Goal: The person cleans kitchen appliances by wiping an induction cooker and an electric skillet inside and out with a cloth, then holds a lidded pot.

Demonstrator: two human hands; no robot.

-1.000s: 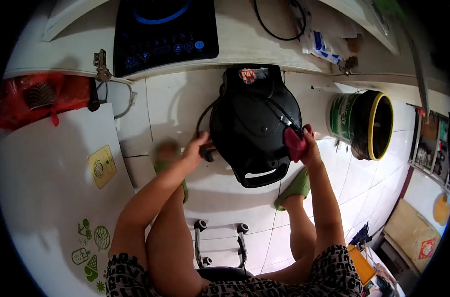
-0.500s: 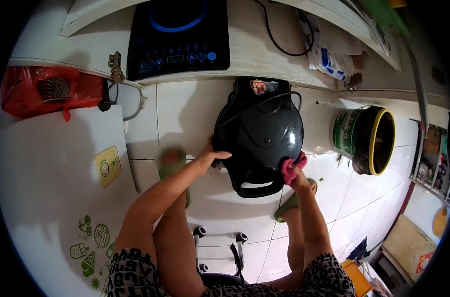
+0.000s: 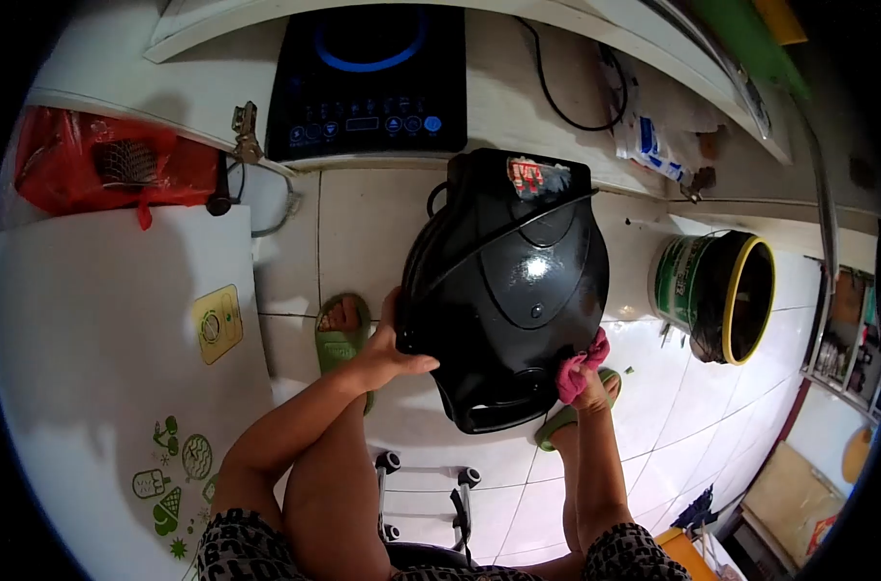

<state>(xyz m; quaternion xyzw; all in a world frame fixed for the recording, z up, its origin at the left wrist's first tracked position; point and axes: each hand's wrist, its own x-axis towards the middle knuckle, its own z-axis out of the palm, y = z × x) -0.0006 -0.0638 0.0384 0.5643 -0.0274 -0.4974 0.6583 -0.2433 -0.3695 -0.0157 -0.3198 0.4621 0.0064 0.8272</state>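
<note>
A round black electric pan (image 3: pixel 508 290) with a closed lid, a front handle and a red sticker at its back is held up between my hands, its cord lying across the lid. My left hand (image 3: pixel 387 353) grips its left edge, with the thumb on top and the other fingers partly hidden below. At the front right edge, my right hand (image 3: pixel 587 389) is closed on a pink cloth (image 3: pixel 578 370), pressed against the pan's side.
Behind the pan is a black induction cooker (image 3: pixel 368 87) on a white shelf. A bucket with a yellow rim (image 3: pixel 750 300) stands at the right. Left are a white appliance (image 3: pixel 121 320) and a red bag (image 3: pixel 111 160). Green slippers (image 3: pixel 341 339) are on the tiled floor.
The pan looks larger and nearer, its handle end lower in view and its body tilted. Both hands have moved with it, and the cord lies differently over the lid.
</note>
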